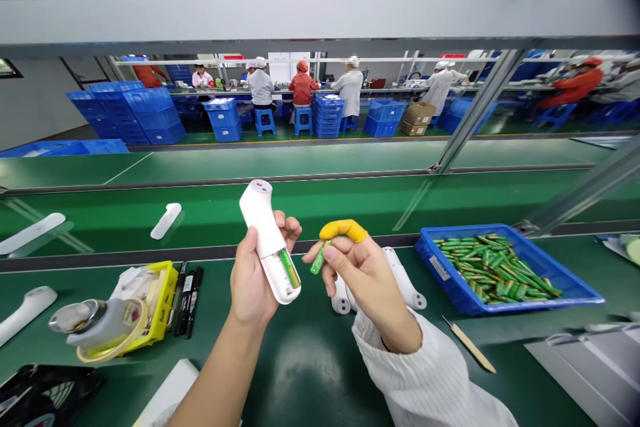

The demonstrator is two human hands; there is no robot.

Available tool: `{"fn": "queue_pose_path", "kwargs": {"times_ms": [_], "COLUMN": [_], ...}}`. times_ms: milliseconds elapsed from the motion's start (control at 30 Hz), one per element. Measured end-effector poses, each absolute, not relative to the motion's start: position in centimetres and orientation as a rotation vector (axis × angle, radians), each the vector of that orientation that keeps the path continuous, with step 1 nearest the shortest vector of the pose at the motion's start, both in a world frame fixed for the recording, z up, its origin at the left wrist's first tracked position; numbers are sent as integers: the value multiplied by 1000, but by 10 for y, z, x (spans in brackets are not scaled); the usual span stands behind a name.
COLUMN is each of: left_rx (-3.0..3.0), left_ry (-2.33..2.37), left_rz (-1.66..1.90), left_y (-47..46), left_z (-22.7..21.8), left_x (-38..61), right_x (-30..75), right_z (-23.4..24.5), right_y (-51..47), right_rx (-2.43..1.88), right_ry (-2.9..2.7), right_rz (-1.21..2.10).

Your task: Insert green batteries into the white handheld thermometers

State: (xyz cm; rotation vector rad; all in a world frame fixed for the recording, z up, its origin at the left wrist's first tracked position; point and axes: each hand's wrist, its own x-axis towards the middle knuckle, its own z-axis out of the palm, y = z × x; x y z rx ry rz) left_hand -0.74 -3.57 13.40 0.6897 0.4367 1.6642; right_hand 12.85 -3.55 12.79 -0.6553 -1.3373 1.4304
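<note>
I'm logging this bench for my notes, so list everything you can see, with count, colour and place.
thermometer body: one, white, in left hand, battery bay open with one green battery inside
battery: one, green, in right hand's grip
blue tray: one, right, full of green batteries
white bodies: two, behind right hand
white bodies on belt: three, left
markers: three, black, left
yellow bin: one, left
tape roll: one, left
stick: one, tan, right
left hand: bare
right hand: yellow finger cot
</note>
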Motion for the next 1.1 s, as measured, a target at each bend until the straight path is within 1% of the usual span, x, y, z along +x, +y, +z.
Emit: {"fn": "queue_pose_path", "kwargs": {"times_ms": [133, 233, 300, 367, 467, 633, 733, 833, 900, 1033, 1100], "left_rx": [681, 688, 692, 663, 641, 687, 679, 680, 711, 850, 925], "left_ry": [543, 574, 571, 603, 689, 665, 649, 634, 608, 583, 649], "left_rz": [1626, 1557, 1588, 1675, 1768, 1753, 1765, 1855, 1862, 1674, 1656], "left_y": [-40, -46, -48, -48, -47, -46, -45, -43, -42, -40, -41], "left_z": [129, 125, 124, 124, 124, 125, 125, 124, 124, 129, 131], "left_x": [3, 8, 10, 9, 7, 3, 4, 6, 5, -2, -6], "right_x": [124, 121, 121, 122, 123, 124, 121, 118, 117, 120, 122], "right_z": [125, 120, 119, 118, 119, 122, 121, 117, 115, 114, 116], "right_y": [-43, -45, -45, -44, -43, -42, -45, -47, -46, -40, -38], "right_rx": [-779, -868, -880, -848, -809, -762, -799, -812, -821, -820, -780], "right_ry": [-1371, -1509, -1611, -1709, -1798, -1842, -1871, -1843, -1771, -1568, -1526], "right_rz": [1187, 908, 798, 810, 912, 949, 836, 687, 683, 990, 1145]}}
